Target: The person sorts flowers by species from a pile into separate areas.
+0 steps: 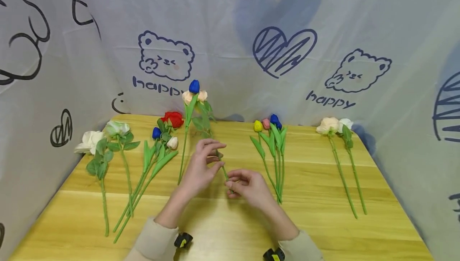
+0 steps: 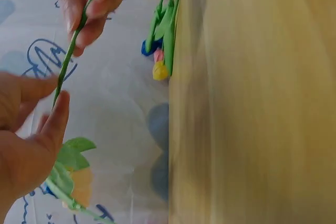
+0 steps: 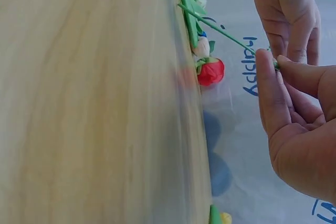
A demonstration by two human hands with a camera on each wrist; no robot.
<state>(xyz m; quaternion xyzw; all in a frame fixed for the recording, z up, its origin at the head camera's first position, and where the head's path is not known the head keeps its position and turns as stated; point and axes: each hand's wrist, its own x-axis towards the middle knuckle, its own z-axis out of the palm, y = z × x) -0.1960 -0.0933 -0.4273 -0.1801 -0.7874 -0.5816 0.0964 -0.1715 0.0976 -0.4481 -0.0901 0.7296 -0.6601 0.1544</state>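
Note:
Both hands are on one artificial flower with a thin green stem [image 1: 224, 172] and broad leaves [image 1: 203, 123]; its bloom looks peach [image 1: 203, 95]. My left hand [image 1: 201, 169] pinches the stem midway between thumb and fingers, as the left wrist view also shows. Near the stem's lower end, my right hand [image 3: 304, 124] pinches it between thumb and forefinger. Close behind the bloom stand a blue tulip [image 1: 194, 86] and another peach flower [image 1: 187, 97]. The tulip's stem runs down left of my left hand; whether that hand touches it I cannot tell.
Left on the wooden table [image 1: 316, 237] lie white roses [image 1: 90, 142] and a group with a red rose [image 1: 172, 119]. Right of the hands are yellow [image 1: 258, 125], pink and blue tulips. Farther right lie a cream rose [image 1: 328, 126] and a white flower [image 1: 345, 123]. A printed curtain [image 1: 223, 21] surrounds the table.

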